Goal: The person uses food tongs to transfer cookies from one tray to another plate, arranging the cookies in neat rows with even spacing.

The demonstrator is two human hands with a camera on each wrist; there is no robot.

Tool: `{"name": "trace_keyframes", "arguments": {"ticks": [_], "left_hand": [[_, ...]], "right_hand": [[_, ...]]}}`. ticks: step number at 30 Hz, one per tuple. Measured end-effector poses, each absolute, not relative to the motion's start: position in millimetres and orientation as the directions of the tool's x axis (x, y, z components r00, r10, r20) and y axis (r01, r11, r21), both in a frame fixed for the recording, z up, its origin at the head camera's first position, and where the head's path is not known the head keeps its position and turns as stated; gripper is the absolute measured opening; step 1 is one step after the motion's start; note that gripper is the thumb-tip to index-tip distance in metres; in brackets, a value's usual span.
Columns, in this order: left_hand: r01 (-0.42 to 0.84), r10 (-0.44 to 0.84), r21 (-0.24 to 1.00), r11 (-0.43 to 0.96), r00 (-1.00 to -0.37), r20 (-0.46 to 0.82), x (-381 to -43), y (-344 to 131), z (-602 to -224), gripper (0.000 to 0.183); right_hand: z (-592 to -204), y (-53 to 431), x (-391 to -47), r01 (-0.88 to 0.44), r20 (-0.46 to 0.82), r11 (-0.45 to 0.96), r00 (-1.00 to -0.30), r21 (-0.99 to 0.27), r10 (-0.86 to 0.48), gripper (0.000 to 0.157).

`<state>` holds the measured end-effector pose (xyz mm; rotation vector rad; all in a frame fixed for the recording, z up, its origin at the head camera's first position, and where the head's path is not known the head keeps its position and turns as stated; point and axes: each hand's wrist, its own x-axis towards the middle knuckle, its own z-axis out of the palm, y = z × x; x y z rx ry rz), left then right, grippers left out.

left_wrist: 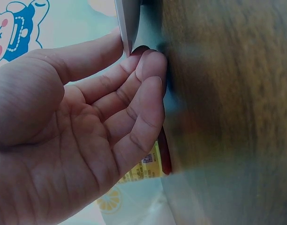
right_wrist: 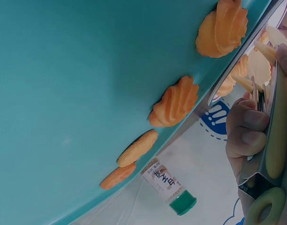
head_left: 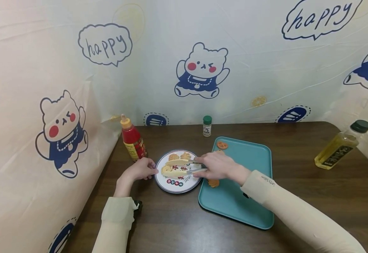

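Pinched in left hand [head_left: 140,170], frame centre: plate [head_left: 188,183]. Clasped in right hand [head_left: 218,165]: tongs [head_left: 182,173]. Lower, right of centre: teal tray [head_left: 234,200].

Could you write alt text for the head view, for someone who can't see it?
A person's right hand holds tongs over a plate of cookies while the left hand pinches the plate's rim. Beside it lies a teal tray with more cookies; a red bottle, green-capped shaker and bottle of yellow liquid stand nearby.
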<state>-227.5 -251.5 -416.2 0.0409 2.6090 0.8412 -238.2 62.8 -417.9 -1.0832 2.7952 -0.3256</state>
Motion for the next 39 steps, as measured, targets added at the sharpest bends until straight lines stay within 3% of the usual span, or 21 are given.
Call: {"name": "trace_keyframes", "arguments": {"ticks": [39], "left_hand": [[-0.113,0.132,0.569,0.814,-0.919,-0.372,-227.0,-250.3,-415.0,0.031]], "right_hand": [[-414.9,57.3,-236.2,-0.644,-0.043,0.723,-0.738,-0.249,-0.673,0.067]]}}
